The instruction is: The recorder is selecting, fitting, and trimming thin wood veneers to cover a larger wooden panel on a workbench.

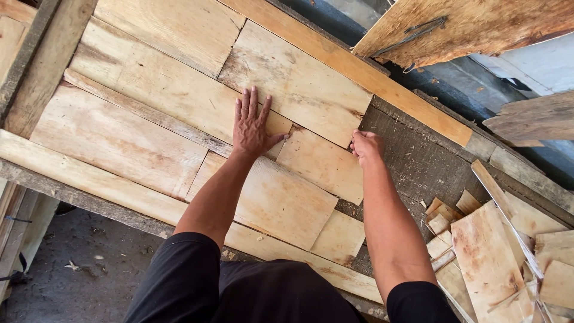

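A small pale veneer sheet (321, 163) lies tilted near the middle of the work surface, its long axis running from near-left to far-right, between both hands. The right hand (366, 146) pinches its far-right corner with fingers closed on the edge. The left hand (253, 124) presses flat, fingers spread, on the larger veneer sheet (173, 90) just left of it, gripping nothing.

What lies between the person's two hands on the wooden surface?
In the head view, a small pale rectangular veneer sheet lies between the flat left hand and the right hand gripping its edge.

Veneer sheets (149, 90) pale tan, pinkish grain streaks; bench (418, 161) grey-brown, perhaps dusty; sleeves (179, 281) black.
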